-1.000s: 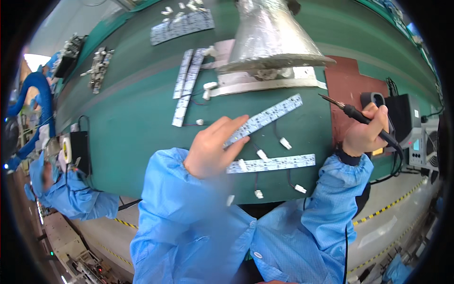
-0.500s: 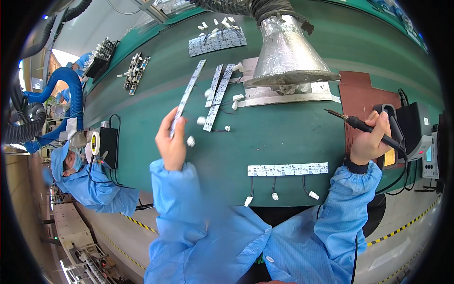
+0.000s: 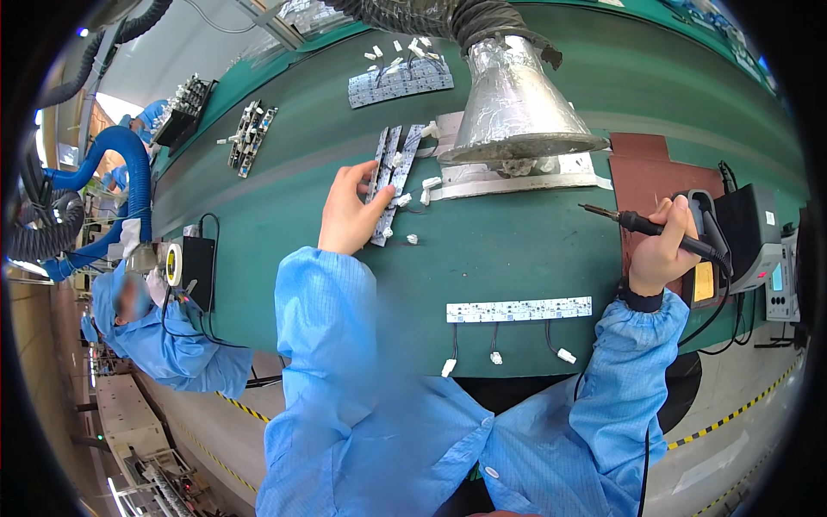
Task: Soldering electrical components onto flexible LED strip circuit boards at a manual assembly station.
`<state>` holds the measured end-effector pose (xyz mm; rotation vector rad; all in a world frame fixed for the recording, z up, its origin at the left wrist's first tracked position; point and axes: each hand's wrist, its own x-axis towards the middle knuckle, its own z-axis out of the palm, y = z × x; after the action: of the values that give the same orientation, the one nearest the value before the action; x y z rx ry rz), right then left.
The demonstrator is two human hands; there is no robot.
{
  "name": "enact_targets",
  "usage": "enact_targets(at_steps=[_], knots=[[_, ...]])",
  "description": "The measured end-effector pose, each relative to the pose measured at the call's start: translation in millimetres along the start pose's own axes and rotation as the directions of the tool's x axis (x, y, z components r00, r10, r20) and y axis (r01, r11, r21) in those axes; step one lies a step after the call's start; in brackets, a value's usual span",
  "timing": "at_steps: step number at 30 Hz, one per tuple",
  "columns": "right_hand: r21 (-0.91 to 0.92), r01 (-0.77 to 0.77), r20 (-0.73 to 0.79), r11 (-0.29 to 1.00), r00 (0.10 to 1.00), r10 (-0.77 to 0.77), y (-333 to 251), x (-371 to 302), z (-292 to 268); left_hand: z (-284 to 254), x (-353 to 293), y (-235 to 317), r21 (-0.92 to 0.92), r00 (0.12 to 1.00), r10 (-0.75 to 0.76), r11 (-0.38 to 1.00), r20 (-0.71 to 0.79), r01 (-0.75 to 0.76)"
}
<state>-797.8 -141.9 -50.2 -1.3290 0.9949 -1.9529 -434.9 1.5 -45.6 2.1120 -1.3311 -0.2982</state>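
Observation:
My left hand (image 3: 351, 208) is closed round narrow white circuit board strips (image 3: 409, 153) left of the middle of the table, its fingers on the left edge and its thumb across them. Small white connectors (image 3: 404, 200) lie on and beside these strips. In my right hand (image 3: 662, 250) is a black soldering iron (image 3: 642, 224), its bare metal tip pointing left above the table. Between my forearms, near the front edge, lies another circuit board strip (image 3: 519, 309); several dark wires run from it to white connectors (image 3: 566, 355).
A silver fume extraction hood (image 3: 521, 108) hangs over a pale fixture (image 3: 517, 181). More boards (image 3: 401, 84) lie at the back, and connector-bearing strips (image 3: 252, 140) lie further left. A soldering station (image 3: 751, 233) stands right. A person in blue (image 3: 168, 332) sits at the left.
My left hand has moved forward and right, bringing its strip alongside the other strips. My right hand has shifted slightly left with the soldering iron.

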Motion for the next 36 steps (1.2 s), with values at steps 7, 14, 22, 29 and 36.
enact_targets(at_steps=[7,14,22,29,36], knots=[[0.01,-0.007,0.024,1.0,1.0,0.007,-0.8,1.0,-1.8,8.8,-22.0,14.4,-0.07,0.996,-0.091,0.993,-0.011,0.09],[-0.006,-0.002,0.023,1.0,1.0,0.002,-3.3,-0.8,1.3,6.6,-7.8,17.4,-0.154,0.981,-0.195,0.969,0.016,0.195],[-0.017,-0.015,0.029,1.0,0.999,0.016,-1.8,0.0,0.4,2.6,-2.3,8.9,-0.136,0.989,-0.133,0.981,0.061,0.14],[-0.006,-0.042,0.041,0.999,0.998,0.042,1.9,2.8,-3.9,8.2,-16.4,40.5,0.035,0.999,-0.037,0.999,-0.008,0.037],[0.002,-0.086,0.059,0.996,0.995,0.086,-0.8,0.8,-2.6,16.9,-22.4,50.7,0.248,0.993,-0.103,0.962,-0.049,0.112]])
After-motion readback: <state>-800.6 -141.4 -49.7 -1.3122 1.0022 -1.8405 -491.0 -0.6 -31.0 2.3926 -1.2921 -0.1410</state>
